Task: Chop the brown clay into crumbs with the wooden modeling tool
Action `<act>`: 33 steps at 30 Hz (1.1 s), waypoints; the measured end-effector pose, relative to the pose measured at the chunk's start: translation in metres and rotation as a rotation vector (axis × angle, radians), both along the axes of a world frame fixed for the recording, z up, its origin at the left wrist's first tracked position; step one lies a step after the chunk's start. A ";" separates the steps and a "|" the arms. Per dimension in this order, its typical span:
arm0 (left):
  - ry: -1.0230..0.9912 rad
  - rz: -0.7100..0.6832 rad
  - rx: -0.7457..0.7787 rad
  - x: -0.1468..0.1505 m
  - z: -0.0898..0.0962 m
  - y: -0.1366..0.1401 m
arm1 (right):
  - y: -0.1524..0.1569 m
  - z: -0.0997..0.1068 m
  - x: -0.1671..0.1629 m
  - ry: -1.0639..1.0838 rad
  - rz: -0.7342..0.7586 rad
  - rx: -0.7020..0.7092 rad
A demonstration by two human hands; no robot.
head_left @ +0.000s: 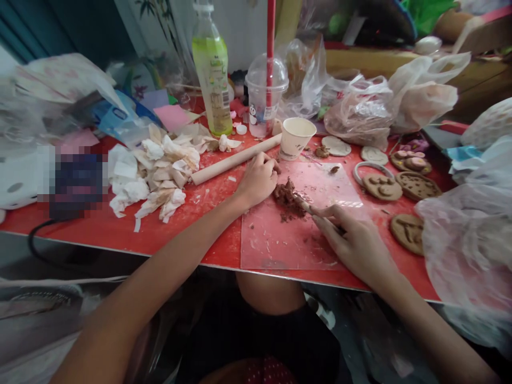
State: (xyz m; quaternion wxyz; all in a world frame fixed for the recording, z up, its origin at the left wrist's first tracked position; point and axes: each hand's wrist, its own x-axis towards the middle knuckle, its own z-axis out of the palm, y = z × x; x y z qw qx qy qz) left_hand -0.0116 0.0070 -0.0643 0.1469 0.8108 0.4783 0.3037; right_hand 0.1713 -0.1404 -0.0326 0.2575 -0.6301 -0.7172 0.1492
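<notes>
A crumbly pile of brown clay (288,196) lies on a clear plastic sheet (276,242). My right hand (346,234) is closed round a slim, pale modelling tool (306,206), whose tip is in the clay. Just left of the pile is my left hand (259,180) with its fingers curled in; whatever they may hold is hidden. Behind that hand a pale rolling pin (236,160) slants across the table, its far end by a white paper cup (296,137). Small brown crumbs and smears are scattered over the sheet.
Round clay discs (382,186) and a ring (370,169) lie to the right, partly beside plastic bags (468,234). Crumpled tissues (160,165) are heaped on the left of the red table (176,229). A green drink bottle (211,80) and a lidded plastic cup (264,96) stand behind.
</notes>
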 end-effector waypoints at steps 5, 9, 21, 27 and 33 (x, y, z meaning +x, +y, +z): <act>-0.009 -0.014 0.023 -0.001 -0.004 0.003 | 0.004 -0.002 0.000 -0.106 0.013 0.040; -0.008 -0.014 0.020 -0.002 -0.005 0.004 | 0.001 -0.003 0.001 -0.164 0.007 0.054; 0.002 -0.008 -0.006 -0.001 -0.001 0.002 | -0.022 -0.012 0.009 -0.182 -0.044 0.036; 0.006 -0.003 -0.003 0.000 -0.001 0.002 | -0.034 0.005 0.030 0.054 -0.044 -0.028; -0.003 -0.008 -0.003 0.000 0.000 0.001 | -0.018 0.007 0.019 0.064 -0.097 0.063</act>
